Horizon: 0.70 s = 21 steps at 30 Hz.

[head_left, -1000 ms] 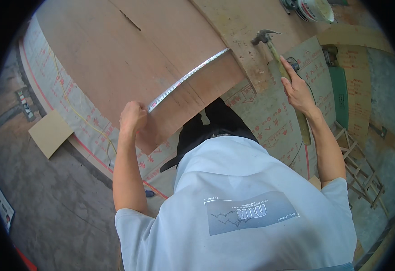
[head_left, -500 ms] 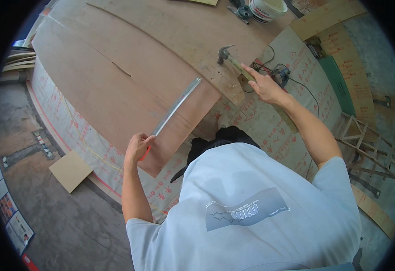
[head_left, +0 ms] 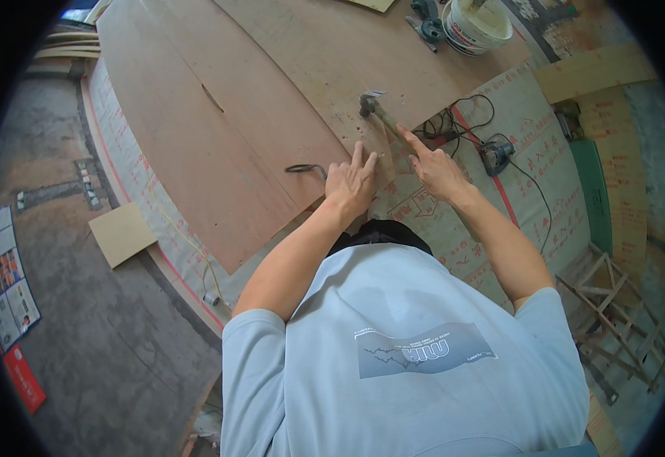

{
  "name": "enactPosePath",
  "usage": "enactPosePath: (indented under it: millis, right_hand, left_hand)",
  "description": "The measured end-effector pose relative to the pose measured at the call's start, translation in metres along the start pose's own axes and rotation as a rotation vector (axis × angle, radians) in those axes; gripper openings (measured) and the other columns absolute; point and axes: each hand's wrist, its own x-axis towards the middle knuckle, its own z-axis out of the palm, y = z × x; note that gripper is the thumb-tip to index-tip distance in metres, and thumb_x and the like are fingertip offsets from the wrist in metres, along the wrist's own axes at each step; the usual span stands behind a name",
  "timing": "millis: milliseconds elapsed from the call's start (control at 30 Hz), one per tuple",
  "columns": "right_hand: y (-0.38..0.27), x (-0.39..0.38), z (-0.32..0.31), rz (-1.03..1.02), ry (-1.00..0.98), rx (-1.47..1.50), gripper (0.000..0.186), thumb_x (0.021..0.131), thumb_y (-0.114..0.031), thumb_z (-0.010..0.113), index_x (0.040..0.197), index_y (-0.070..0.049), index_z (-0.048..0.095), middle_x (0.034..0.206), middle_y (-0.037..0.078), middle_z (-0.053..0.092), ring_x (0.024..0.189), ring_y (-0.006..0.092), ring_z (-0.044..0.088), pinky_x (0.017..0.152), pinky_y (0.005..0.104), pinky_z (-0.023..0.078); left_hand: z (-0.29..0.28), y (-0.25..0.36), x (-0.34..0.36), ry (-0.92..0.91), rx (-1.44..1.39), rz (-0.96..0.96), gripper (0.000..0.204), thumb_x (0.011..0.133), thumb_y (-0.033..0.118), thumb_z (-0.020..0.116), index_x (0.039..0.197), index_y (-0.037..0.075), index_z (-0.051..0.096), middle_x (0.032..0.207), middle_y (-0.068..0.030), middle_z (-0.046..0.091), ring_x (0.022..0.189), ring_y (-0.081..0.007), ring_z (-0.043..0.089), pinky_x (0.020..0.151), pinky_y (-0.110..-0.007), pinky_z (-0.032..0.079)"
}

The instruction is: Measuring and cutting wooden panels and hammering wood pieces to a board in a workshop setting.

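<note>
Hammer (head_left: pixel 387 119): my right hand (head_left: pixel 440 175) wraps its handle, head over the long board (head_left: pixel 328 105). My left hand (head_left: pixel 350 185) stretches two fingers across that board; whether its palm holds anything, I can't tell. I judge this as positioning; any strike calls for clear fingers. Red characters mark the floor sheeting (head_left: pixel 549 145); lettering marks the white bucket (head_left: pixel 462 34).
</note>
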Motion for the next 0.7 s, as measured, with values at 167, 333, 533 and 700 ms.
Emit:
enactPosePath:
  millis: [167, 333, 533, 700]
  right_hand:
    - [0.008, -0.001, 0.001, -0.164, 0.043, 0.009, 0.067, 0.096, -0.014, 0.051, 0.153, -0.035, 0.021, 0.071, 0.024, 0.063, 0.068, 0.0459, 0.063, 0.066, 0.0565, 0.050]
    - [0.010, -0.002, 0.014, -0.399, 0.243, 0.001, 0.065, 0.096, -0.014, 0.053, 0.152, -0.034, 0.027, 0.074, 0.019, 0.064, 0.068, 0.0396, 0.065, 0.064, 0.0522, 0.052]
    - [0.011, 0.028, 0.018, -0.338, 0.037, -0.107, 0.068, 0.093, -0.005, 0.056, 0.151, -0.030, 0.033, 0.081, 0.018, 0.065, 0.067, 0.0356, 0.065, 0.061, 0.0462, 0.054]
    - [0.017, 0.017, 0.016, -0.487, 0.260, 0.101, 0.065, 0.095, -0.009, 0.053, 0.151, -0.031, 0.031, 0.086, 0.022, 0.066, 0.073, 0.0398, 0.066, 0.066, 0.0500, 0.053]
  left_hand:
    - [0.010, 0.008, 0.006, -0.077, 0.003, -0.053, 0.080, 0.085, 0.045, 0.067, 0.152, 0.016, 0.033, 0.159, -0.0220, 0.022, 0.092, -0.0275, 0.070, 0.076, -0.038, 0.050]
    - [0.008, 0.014, 0.010, -0.102, -0.002, -0.107, 0.081, 0.085, 0.047, 0.066, 0.152, 0.016, 0.033, 0.159, -0.0223, 0.020, 0.097, -0.0288, 0.070, 0.078, -0.038, 0.052]
    - [0.007, 0.015, 0.007, -0.086, -0.060, -0.130, 0.080, 0.085, 0.045, 0.067, 0.152, 0.016, 0.033, 0.159, -0.0216, 0.021, 0.098, -0.0300, 0.070, 0.079, -0.039, 0.053]
    - [0.008, 0.016, 0.005, -0.045, -0.081, -0.129, 0.077, 0.078, 0.015, 0.061, 0.151, 0.017, 0.035, 0.158, -0.0215, 0.022, 0.095, -0.0335, 0.070, 0.075, -0.040, 0.056]
